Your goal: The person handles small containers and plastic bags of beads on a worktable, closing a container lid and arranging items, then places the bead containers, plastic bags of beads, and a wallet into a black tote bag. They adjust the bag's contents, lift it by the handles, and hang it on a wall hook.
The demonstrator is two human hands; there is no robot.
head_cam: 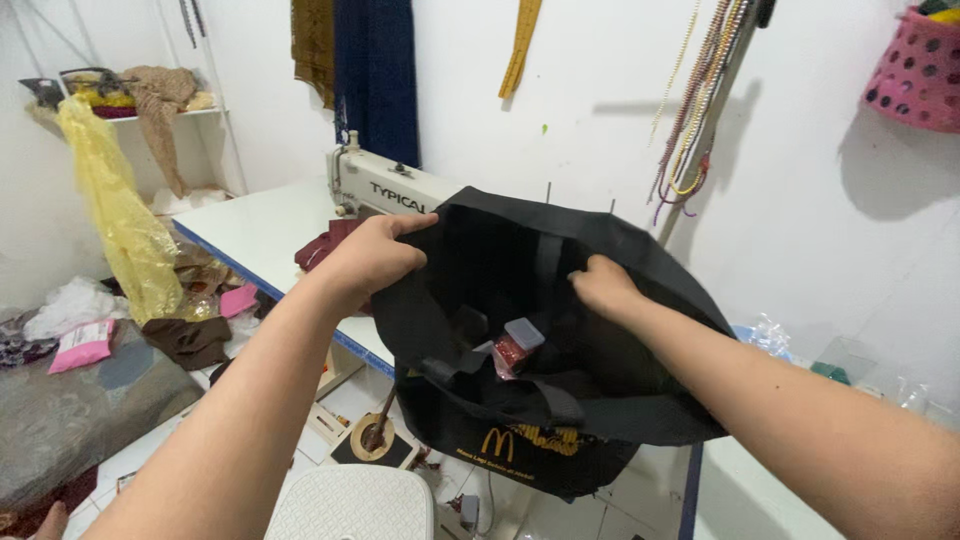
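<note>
A black fabric bag (560, 400) with a yellow logo hangs open in front of me. My left hand (368, 256) grips its left rim. My right hand (603, 286) pinches the far side of the opening from inside. Within the bag lies a small clear container with a grey lid (517, 345) holding red contents, beside a black strap (455, 365).
A white sewing machine (385, 188) stands on a white table with a blue edge (255, 235). Maroon cloth (325, 245) lies by it. A yellow plastic bag (115, 215), a white stool (350, 503), hanging beads (695, 110) and a pink basket (920, 70) surround me.
</note>
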